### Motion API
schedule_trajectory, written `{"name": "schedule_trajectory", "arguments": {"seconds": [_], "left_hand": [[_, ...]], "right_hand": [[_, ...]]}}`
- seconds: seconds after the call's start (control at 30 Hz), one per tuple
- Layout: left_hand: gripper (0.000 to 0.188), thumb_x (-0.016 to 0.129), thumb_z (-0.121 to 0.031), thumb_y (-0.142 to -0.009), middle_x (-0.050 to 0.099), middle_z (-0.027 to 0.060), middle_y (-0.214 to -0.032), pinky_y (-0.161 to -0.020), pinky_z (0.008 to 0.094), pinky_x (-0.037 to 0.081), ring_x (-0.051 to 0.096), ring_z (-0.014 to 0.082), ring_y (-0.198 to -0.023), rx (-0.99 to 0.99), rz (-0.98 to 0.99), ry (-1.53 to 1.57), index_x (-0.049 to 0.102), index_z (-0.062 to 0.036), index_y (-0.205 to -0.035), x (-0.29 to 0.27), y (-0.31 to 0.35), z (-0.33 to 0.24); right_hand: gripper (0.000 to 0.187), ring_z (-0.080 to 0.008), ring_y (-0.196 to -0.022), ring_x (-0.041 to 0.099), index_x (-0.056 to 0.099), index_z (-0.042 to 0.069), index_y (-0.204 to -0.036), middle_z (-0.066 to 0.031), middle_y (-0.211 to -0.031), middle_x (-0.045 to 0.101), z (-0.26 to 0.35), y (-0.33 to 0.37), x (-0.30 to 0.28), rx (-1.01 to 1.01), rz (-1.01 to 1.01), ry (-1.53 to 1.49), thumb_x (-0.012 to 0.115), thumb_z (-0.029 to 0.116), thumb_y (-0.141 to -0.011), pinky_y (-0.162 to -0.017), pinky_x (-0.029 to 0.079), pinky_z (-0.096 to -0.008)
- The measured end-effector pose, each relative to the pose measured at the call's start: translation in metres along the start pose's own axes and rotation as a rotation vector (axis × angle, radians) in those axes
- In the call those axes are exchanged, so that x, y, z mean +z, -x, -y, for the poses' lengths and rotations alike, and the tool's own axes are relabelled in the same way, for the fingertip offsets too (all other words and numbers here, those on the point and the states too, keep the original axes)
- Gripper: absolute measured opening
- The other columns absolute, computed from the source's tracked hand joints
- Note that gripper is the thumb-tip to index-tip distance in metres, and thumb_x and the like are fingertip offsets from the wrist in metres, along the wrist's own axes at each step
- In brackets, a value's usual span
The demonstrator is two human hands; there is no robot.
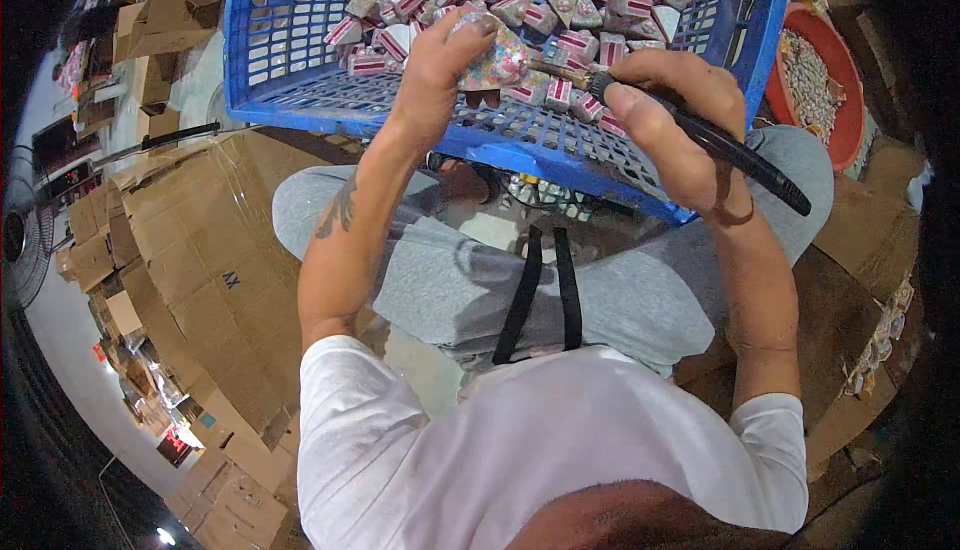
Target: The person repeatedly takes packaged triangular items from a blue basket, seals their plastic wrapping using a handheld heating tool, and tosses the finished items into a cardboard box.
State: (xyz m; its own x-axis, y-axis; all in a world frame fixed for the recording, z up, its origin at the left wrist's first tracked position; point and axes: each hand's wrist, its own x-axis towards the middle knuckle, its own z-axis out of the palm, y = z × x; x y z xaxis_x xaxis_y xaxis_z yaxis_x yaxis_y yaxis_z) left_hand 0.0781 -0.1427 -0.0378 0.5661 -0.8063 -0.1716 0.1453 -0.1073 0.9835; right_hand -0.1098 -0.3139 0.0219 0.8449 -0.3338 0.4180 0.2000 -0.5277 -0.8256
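My left hand point(445, 65) is closed round a wedge-shaped piece point(498, 64) with a multicoloured speckled face. It holds the piece over the near side of a blue plastic crate point(480, 142). My right hand point(690, 120) grips a slim black-handled tool point(740, 155) with a narrow metal front end; its exact kind is unclear. The tool's tip reaches the right side of the speckled piece, and I cannot tell whether they touch. Below and beyond both hands, the crate holds many small pieces shaped like cake slices point(590, 45), in grey, white and dark pink.
An orange-red basin point(843, 80) with small pale pieces stands right of the crate. Flattened cardboard point(200, 240) covers the floor at left, with cardboard boxes point(175, 25) beyond. A fan point(22, 240) stands at the far left. My legs point(640, 300) are bent below the crate's near edge.
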Motion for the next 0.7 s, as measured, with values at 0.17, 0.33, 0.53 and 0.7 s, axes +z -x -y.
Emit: {"name": "schedule_trajectory", "arguments": {"seconds": [0.17, 0.33, 0.53, 0.7], "left_hand": [[0.031, 0.055, -0.032, -0.091, 0.064, 0.0039, -0.085, -0.058, 0.0251, 0.049, 0.062, 0.0101, -0.071, -0.029, 0.024, 0.021, 0.060, -0.0033, -0.103, 0.002, -0.002, 0.000], [0.033, 0.054, -0.036, -0.092, 0.066, 0.0040, -0.084, -0.055, 0.0250, 0.048, 0.061, 0.0101, -0.068, -0.079, 0.055, 0.107, 0.059, -0.0044, -0.102, 0.004, -0.001, 0.004], [0.042, 0.052, -0.045, -0.092, 0.067, 0.0056, -0.086, -0.054, 0.0247, 0.046, 0.061, 0.0116, -0.068, -0.119, 0.062, 0.087, 0.060, -0.0058, -0.103, 0.002, 0.003, 0.001], [0.049, 0.051, -0.052, -0.091, 0.065, 0.0037, -0.081, -0.053, 0.0260, 0.045, 0.061, 0.0133, -0.068, -0.110, 0.000, 0.088, 0.061, -0.0066, -0.106, 0.009, 0.005, -0.004]], "right_hand": [[0.019, -0.0268, -0.062, 0.064, 0.067, 0.002, -0.088, -0.0136, -0.073, 0.065, 0.001, 0.000, -0.001, 0.046, 0.051, 0.012, 0.069, 0.019, -0.079, -0.059, 0.049, -0.0362], [0.019, -0.0255, -0.062, 0.064, 0.067, 0.002, -0.089, -0.0134, -0.073, 0.065, 0.001, 0.002, -0.001, 0.053, 0.033, -0.037, 0.069, 0.019, -0.080, -0.058, 0.049, -0.0350], [0.020, -0.0249, -0.064, 0.065, 0.068, 0.002, -0.089, -0.0128, -0.074, 0.066, 0.009, 0.004, -0.004, 0.086, -0.059, -0.087, 0.069, 0.020, -0.080, -0.058, 0.049, -0.0344], [0.020, -0.0245, -0.063, 0.065, 0.068, 0.002, -0.089, -0.0124, -0.073, 0.065, 0.005, 0.002, -0.005, 0.023, -0.044, 0.008, 0.069, 0.021, -0.080, -0.058, 0.049, -0.0345]]}}
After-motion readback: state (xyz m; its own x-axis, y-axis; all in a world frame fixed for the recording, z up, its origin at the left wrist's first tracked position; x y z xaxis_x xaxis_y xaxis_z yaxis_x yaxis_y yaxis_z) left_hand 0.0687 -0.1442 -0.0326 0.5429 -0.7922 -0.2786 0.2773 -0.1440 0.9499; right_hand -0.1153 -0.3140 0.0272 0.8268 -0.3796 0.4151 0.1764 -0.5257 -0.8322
